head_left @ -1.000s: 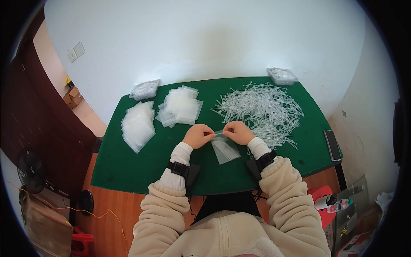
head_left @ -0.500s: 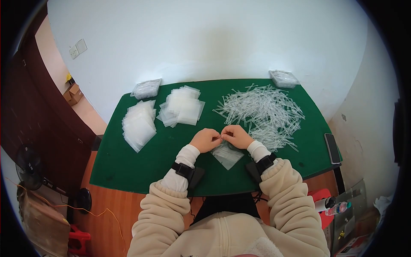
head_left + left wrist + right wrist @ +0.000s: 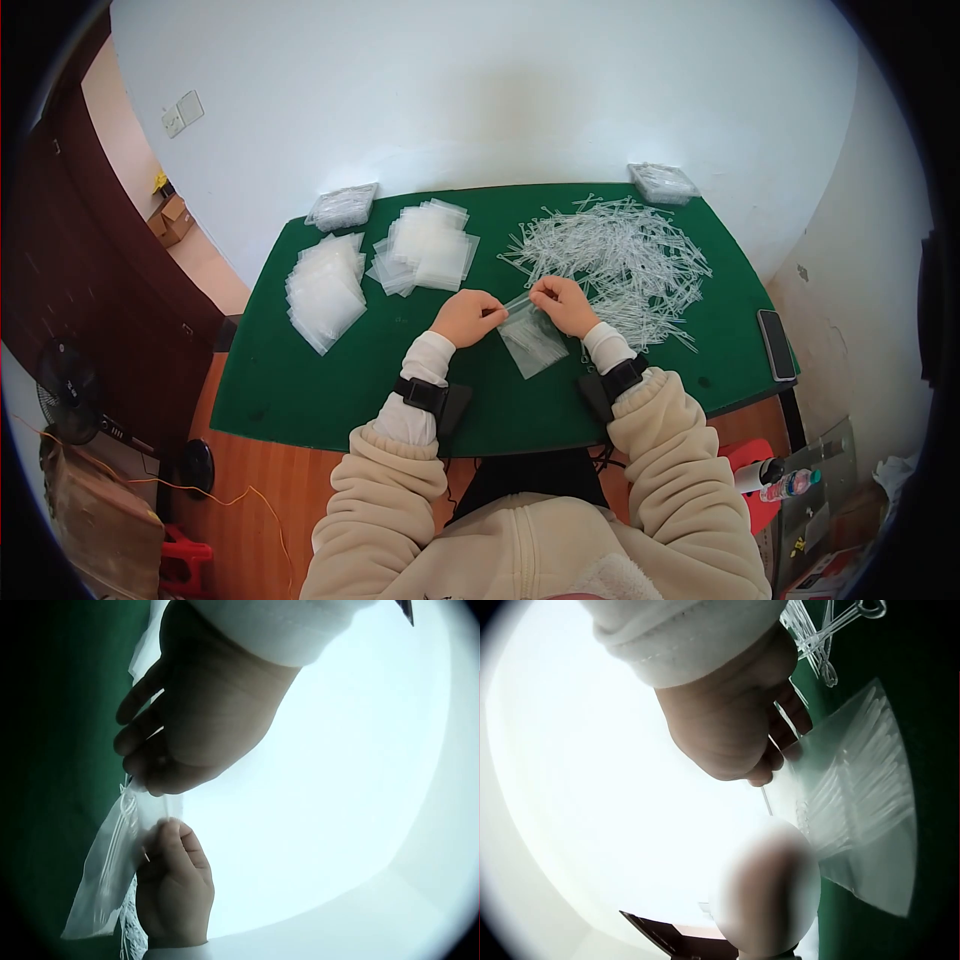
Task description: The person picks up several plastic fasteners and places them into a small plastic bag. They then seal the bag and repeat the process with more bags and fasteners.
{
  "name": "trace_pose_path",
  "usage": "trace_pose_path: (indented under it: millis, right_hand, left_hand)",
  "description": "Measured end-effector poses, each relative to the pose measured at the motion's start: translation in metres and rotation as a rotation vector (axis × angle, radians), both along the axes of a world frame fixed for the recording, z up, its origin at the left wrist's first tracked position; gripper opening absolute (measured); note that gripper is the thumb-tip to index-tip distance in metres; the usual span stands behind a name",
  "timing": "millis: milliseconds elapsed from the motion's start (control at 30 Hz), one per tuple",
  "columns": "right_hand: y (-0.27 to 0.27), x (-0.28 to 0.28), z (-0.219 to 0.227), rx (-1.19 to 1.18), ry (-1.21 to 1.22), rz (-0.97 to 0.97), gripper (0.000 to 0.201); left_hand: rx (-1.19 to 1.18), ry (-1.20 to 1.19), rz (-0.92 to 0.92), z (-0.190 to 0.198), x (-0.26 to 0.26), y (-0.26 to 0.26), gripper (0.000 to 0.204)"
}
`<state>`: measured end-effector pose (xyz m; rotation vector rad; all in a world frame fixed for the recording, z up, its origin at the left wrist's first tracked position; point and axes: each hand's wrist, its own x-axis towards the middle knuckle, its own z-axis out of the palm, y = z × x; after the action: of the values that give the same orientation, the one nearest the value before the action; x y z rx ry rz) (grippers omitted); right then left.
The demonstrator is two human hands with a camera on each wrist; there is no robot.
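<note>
A clear zip bag (image 3: pixel 533 343) hangs between both hands over the near middle of the table, its mouth edge upward. Several clear plastic sticks with looped ends (image 3: pixel 855 784) lie inside it. My left hand (image 3: pixel 467 318) pinches one end of the mouth between thumb and fingertips. At the other end, my right hand (image 3: pixel 564 306) pinches the same edge, slightly farther from the body. In the left wrist view, the bag (image 3: pixel 101 874) slants down from the fingertips of both hands. The left hand (image 3: pixel 769 892) looks blurred in the right wrist view.
Loose clear sticks (image 3: pixel 610 250) form a wide pile at the right on the green table (image 3: pixel 300 405). Two stacks of flat bags (image 3: pixel 325 295) lie at the left. Filled packs stand at the back left (image 3: pixel 342 207) and back right (image 3: pixel 664 184). A phone (image 3: pixel 775 345) lies at the right edge.
The hands came together at the bag's mouth half a second ago and are now apart along it, the right hand farther right and forward. The bag has turned and its sticks show more clearly.
</note>
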<state>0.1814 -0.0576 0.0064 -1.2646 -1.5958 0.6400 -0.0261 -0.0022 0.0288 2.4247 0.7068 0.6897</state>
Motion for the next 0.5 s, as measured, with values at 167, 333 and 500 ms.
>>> trace_pose_path:
  millis: [167,333,500]
  right_hand:
    - [0.002,0.0,-0.002,-0.06,0.093,0.002,0.011]
    - [-0.001,-0.006,0.0,-0.146,0.253,0.129,0.012]
    - [-0.005,-0.015,0.001,-0.112,0.258,0.249,0.014]
  left_hand:
    - [-0.12,0.02,-0.016,0.003,-0.003,-0.001,0.021]
    - [-0.185,-0.103,-0.106,-0.007,0.007,-0.005,0.019]
    - [-0.247,0.0,-0.062,-0.009,0.018,-0.009,0.021]
